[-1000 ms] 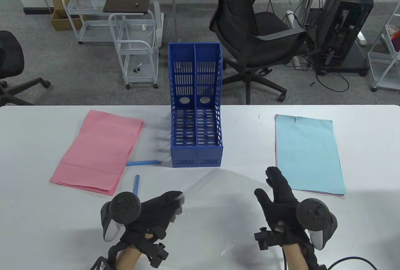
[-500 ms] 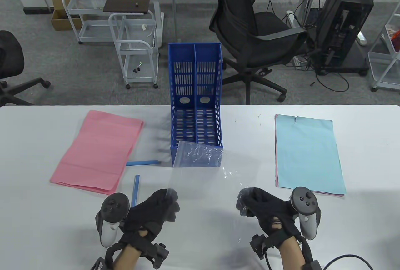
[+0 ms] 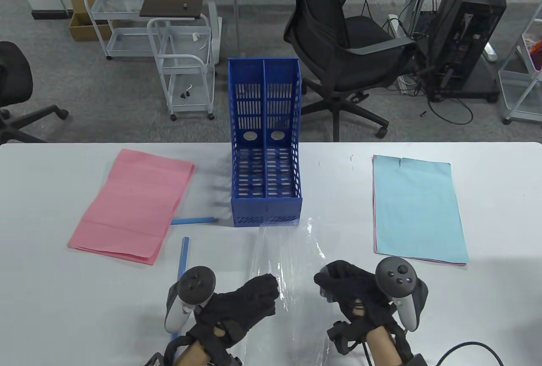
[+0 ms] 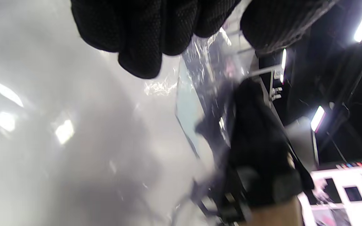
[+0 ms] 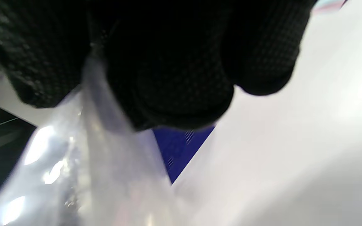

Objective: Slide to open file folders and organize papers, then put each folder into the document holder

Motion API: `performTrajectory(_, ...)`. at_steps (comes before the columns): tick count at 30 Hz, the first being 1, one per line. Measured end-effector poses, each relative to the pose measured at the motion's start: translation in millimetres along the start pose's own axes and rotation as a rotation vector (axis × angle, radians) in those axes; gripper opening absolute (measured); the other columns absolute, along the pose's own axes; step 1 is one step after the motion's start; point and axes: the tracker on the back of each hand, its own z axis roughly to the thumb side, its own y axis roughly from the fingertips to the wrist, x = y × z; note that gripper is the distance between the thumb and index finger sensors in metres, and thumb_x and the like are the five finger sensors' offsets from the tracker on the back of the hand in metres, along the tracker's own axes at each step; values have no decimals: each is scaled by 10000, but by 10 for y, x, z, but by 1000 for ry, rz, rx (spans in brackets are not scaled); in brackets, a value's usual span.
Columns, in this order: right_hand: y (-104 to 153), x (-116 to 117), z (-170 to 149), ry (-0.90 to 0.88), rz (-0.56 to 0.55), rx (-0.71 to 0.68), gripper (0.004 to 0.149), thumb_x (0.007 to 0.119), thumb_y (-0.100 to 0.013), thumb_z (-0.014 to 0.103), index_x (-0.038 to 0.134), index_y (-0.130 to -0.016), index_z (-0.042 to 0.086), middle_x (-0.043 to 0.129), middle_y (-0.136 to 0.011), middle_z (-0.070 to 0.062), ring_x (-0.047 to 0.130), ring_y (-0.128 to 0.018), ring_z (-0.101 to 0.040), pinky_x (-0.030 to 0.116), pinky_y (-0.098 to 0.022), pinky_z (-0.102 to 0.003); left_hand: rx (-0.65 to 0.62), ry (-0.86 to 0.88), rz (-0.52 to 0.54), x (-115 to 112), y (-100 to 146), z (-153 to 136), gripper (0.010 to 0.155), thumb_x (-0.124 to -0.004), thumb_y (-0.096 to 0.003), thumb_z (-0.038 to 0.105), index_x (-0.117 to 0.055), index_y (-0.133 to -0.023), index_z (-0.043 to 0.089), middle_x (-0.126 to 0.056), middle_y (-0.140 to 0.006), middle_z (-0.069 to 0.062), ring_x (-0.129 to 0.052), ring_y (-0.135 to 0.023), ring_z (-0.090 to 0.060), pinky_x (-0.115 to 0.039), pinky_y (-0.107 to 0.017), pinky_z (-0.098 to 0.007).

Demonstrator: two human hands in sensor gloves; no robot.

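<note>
A clear plastic folder (image 3: 292,268) is held over the table's near middle, bowed into a narrow arch between both hands. My left hand (image 3: 258,298) grips its left edge with curled fingers; the clear folder (image 4: 206,59) shows beside those fingers. My right hand (image 3: 334,283) grips the right edge, and the folder sheet (image 5: 74,163) hangs from its closed fingers. The blue two-slot document holder (image 3: 266,145) stands upright just beyond the folder, both slots holding nothing. A pink paper stack (image 3: 133,205) lies at the left, a light blue paper stack (image 3: 417,207) at the right.
Two blue slide bars lie on the table left of the holder: one (image 3: 192,220) by the pink stack, the other (image 3: 183,256) close to my left hand. Beyond the far table edge stand an office chair (image 3: 338,48) and white carts (image 3: 186,65).
Both hands closed on the clear folder's side edges and lifted it. Since then they have moved toward each other, so the folder bows into a narrow arch.
</note>
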Motion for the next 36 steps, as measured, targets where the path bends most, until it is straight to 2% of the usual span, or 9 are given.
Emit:
performTrajectory(3, 29, 234, 80, -44, 59, -41, 475, 920, -233, 552, 953, -577, 226, 1058, -376, 68, 1035, -248, -124, 914, -314, -360, -6, 29, -74, -150, -37, -4, 809, -786, -460, 574, -472, -1126, 239, -632, -1116, -134, -942, -881, -380, -773, -669, -552)
performTrajectory(7, 94, 504, 161, -59, 103, -65, 492, 910, -219, 573, 948, -575, 235, 1052, -370, 77, 1034, -243, -118, 915, -311, -353, 15, 22, 20, -205, -4, 2, 856, -809, -445, 586, -473, -1106, 159, -698, -1059, -164, -1015, -801, -337, -825, -634, -521)
performTrajectory(10, 124, 614, 198, -86, 106, -61, 475, 885, -235, 564, 944, -576, 238, 1050, -368, 84, 1034, -241, -114, 916, -309, -350, 35, -20, 147, -180, 51, 1, 827, -848, -409, 573, -585, -1067, 146, -837, -956, -141, -1102, -672, -252, -896, -562, -472)
performTrajectory(13, 84, 638, 182, -134, 150, -31, 457, 889, -258, 546, 943, -587, 234, 1053, -376, 78, 1034, -244, -118, 915, -310, -353, 34, -33, 193, -135, 72, 16, 787, -878, -405, 546, -652, -1037, 135, -898, -897, -120, -1134, -600, -223, -924, -523, -448)
performTrajectory(17, 49, 602, 153, -129, 151, -35, 443, 889, -288, 521, 943, -608, 219, 1054, -395, 63, 1034, -259, -132, 910, -319, -364, 44, 11, 227, -60, 82, -32, 605, -854, -447, 431, -761, -973, 147, -985, -800, -95, -1163, -508, -186, -949, -472, -420)
performTrajectory(23, 24, 343, 204, -7, 73, -35, 441, 900, -292, 499, 951, -612, 199, 1058, -401, 38, 1033, -266, -156, 902, -326, -386, 41, 23, 335, 192, 204, 0, 436, -889, -427, 338, -915, -831, 175, -1080, -625, -67, -1169, -327, -146, -961, -370, -405)
performTrajectory(28, -4, -187, 113, 285, -88, 39, 445, 909, -296, 496, 949, -625, 199, 1054, -420, 34, 1028, -297, -169, 890, -357, -403, 72, -106, 509, 619, 477, 94, 423, -896, -425, 398, -954, -762, 150, -1102, -523, -64, -1157, -232, -134, -962, -314, -397)
performTrajectory(32, -75, -602, -184, 456, -265, 167, 446, 919, -287, 503, 944, -634, 225, 1051, -440, 48, 1025, -329, -169, 885, -386, -406, 205, -205, 637, 984, 704, 23, 424, -890, -428, 432, -975, -725, 142, -1107, -478, -61, -1142, -186, -129, -959, -291, -391)
performTrajectory(36, -147, -782, -447, 554, -313, 281, 440, 917, -286, 495, 938, -652, 252, 1050, -491, 53, 1020, -407, -186, 863, -447, -435, 344, -240, 660, 1196, 772, -135, 426, -890, -428, 436, -983, -713, 135, -1107, -465, -67, -1134, -174, -134, -953, -288, -394)
